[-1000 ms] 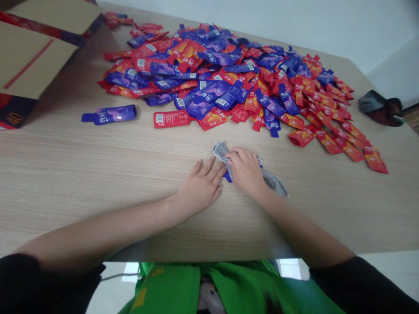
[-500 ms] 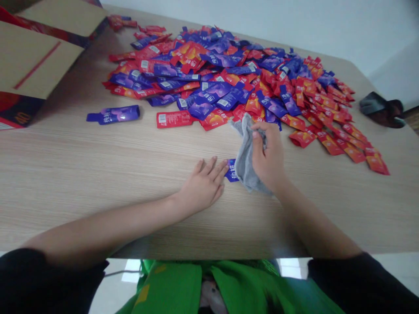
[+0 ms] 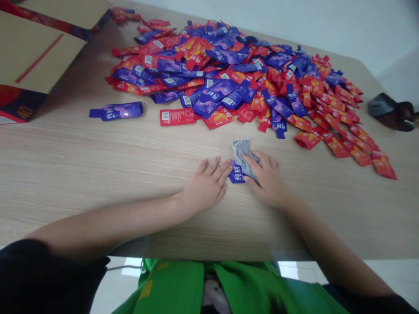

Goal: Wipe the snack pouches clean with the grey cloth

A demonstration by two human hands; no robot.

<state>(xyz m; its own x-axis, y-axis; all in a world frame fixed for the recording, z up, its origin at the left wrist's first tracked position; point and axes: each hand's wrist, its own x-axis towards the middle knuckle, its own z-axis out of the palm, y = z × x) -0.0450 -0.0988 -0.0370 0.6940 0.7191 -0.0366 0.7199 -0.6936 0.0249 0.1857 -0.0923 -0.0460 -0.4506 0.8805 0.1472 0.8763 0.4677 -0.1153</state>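
Table point(image 3: 114, 165): carton point(image 3: 41, 48), heaped pouches point(image 3: 212, 89); left hand point(image 3: 205, 184) spread against purple pouch point(image 3: 236, 175), right hand point(image 3: 269, 179) clutching cloth point(image 3: 241, 150).

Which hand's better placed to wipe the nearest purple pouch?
Probably the right hand: it's on the gray cloth, which partly covers the purple pouch; the left hand is at its left end.

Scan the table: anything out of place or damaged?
A lone purple pouch lies apart, in front of the left end of the heap. A dark object I can't identify sits far right, unlike the rest. No spill shows; the half-covered pouch under the grey cloth can't be judged.
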